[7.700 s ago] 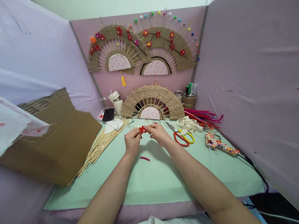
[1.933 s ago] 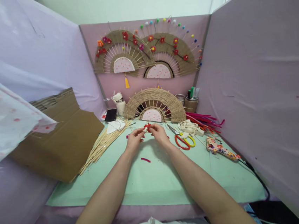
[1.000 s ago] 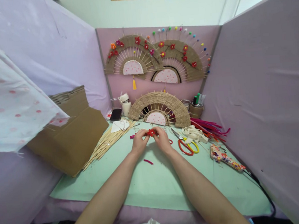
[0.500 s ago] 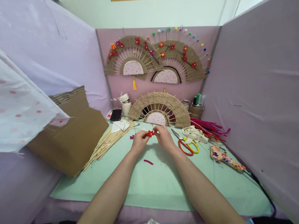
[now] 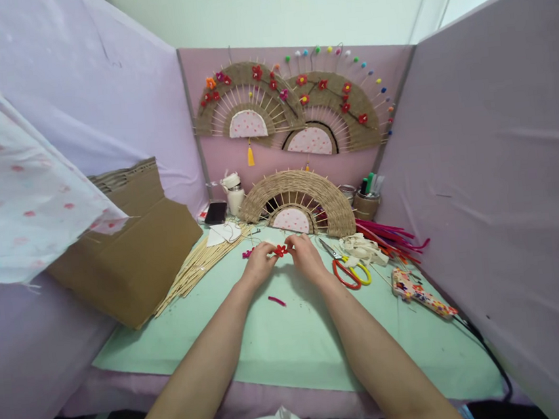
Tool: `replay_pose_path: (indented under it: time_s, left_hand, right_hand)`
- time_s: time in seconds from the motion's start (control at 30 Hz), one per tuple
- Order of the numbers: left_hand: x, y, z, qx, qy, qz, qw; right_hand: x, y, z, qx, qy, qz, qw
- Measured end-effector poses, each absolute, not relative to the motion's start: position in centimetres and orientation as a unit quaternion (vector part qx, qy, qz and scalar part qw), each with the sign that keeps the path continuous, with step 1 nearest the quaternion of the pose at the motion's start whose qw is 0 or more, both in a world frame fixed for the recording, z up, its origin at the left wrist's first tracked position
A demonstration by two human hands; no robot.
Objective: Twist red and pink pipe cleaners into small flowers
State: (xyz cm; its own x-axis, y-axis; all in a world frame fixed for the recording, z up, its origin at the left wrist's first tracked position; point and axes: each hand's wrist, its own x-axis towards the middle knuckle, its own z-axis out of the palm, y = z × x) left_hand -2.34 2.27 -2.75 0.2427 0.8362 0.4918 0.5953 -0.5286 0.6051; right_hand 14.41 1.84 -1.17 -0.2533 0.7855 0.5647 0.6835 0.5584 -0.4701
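Note:
A small red pipe-cleaner flower [image 5: 280, 251] is held between my two hands above the middle of the mat. My left hand [image 5: 261, 261] pinches its left side. On the opposite side, the fingers of my right hand [image 5: 304, 256] are closed on the flower's edge. Just beyond my left hand lies a magenta fuzzy piece [image 5: 247, 254], partly hidden by it. Nearer to me, a short magenta pipe-cleaner piece [image 5: 277, 300] rests on the mat. Behind my hands stands a woven twine fan [image 5: 339, 204] with a pink dotted centre.
Scissors [image 5: 347, 273] with red and yellow handles lie right of my hands, beside cream ribbon [image 5: 364, 250], pipe cleaners [image 5: 400, 234] and a floral glue gun [image 5: 422, 296] with a cord. Thin sticks [image 5: 199, 266] and cardboard [image 5: 133, 256] are on the left. Two decorated fans [image 5: 269, 98] hang behind.
Both hands stay at nearly the same place with the red flower between them; the fingers shift only slightly. The camera view has tilted a little.

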Motion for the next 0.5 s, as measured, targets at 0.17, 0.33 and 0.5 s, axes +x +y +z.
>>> replay_pose_path:
  time_s: [0.17, 0.33, 0.5]
  left_hand:
    - [-3.1, 2.5, -2.8, 0.7, 0.527, 0.471, 0.104]
    - [-3.7, 2.9, -2.2, 0.594, 0.574, 0.549, 0.127]
    - [-3.6, 3.0, -2.0, 0.499, 0.569, 0.584, 0.294]
  right_hand:
    - [14.1, 1.7, -1.0, -0.465, -0.768, 0.043, 0.438]
    - [13.7, 1.4, -1.1, -0.496, -0.741, 0.012, 0.452]
    - [13.8, 1.8, -1.9, -0.526, -0.721, 0.035, 0.45]
